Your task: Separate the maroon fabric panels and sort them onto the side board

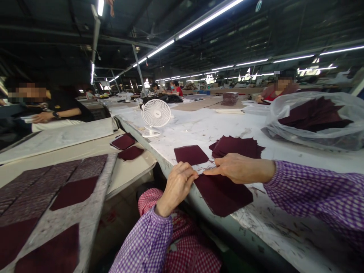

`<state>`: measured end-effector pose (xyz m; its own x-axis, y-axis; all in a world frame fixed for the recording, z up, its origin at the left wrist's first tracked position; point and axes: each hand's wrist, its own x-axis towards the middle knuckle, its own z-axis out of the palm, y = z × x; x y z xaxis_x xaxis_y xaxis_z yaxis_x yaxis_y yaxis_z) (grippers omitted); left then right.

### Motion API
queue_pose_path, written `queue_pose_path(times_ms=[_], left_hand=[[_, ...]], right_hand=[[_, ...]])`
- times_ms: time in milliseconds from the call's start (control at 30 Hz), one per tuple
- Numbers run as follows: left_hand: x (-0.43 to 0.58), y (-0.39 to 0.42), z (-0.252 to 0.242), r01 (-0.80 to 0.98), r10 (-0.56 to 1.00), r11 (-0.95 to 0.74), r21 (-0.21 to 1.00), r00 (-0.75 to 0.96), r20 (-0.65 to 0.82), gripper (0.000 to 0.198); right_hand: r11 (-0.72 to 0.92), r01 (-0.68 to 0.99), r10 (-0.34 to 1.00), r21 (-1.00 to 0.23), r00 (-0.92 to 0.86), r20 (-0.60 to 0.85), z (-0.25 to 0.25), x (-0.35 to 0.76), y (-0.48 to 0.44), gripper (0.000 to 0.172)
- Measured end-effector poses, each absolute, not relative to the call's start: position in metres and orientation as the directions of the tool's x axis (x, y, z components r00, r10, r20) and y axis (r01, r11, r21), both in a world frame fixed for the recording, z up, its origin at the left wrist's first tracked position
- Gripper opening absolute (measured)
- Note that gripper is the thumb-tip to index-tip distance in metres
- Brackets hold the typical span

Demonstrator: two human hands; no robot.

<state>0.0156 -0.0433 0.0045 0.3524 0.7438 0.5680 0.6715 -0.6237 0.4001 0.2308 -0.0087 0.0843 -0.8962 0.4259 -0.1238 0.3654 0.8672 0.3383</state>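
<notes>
A dark maroon fabric piece (223,193) lies at the near edge of the white worktable (284,220), partly overhanging it. My left hand (178,185) is curled at its left corner, fingers pinched on the fabric edge. My right hand (237,168) rests flat on the piece's upper edge, fingers pointing left and touching the left hand's fingertips. Just beyond lie a single maroon piece (190,154) and a fanned stack of the same pieces (237,146).
A small white desk fan (156,115) stands further back on the table. A clear plastic bag of maroon pieces (315,119) sits at right. A conveyor-like surface at left (57,189) carries more maroon pieces. Other people sit at left and in the background.
</notes>
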Motion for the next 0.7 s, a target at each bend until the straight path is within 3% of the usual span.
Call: queue_pose_path(times_ms=[333, 567, 633, 700], left_hand=[[-0.003, -0.043, 0.004, 0.525, 0.733, -0.674, 0.52, 0.386, 0.561, 0.02], [-0.005, -0.037, 0.0, 0.471, 0.821, -0.558, 0.683, 0.192, 0.538, 0.018], [-0.003, -0.034, 0.001, 0.513, 0.823, -0.528, 0.677, 0.114, 0.556, 0.016], [-0.002, -0.03, 0.003, 0.596, 0.812, -0.509, 0.621, 0.094, 0.576, 0.011]], right_hand=[[0.867, 0.345, 0.396, 0.36, -0.915, -0.076, 0.083, 0.219, -0.012, 0.059], [0.827, 0.36, 0.401, 0.431, -0.916, -0.005, 0.075, 0.214, -0.021, 0.054], [0.823, 0.417, 0.439, 0.385, -0.898, 0.034, 0.073, 0.217, -0.016, 0.049], [0.826, 0.499, 0.514, 0.263, -0.858, 0.012, 0.074, 0.22, -0.008, 0.046]])
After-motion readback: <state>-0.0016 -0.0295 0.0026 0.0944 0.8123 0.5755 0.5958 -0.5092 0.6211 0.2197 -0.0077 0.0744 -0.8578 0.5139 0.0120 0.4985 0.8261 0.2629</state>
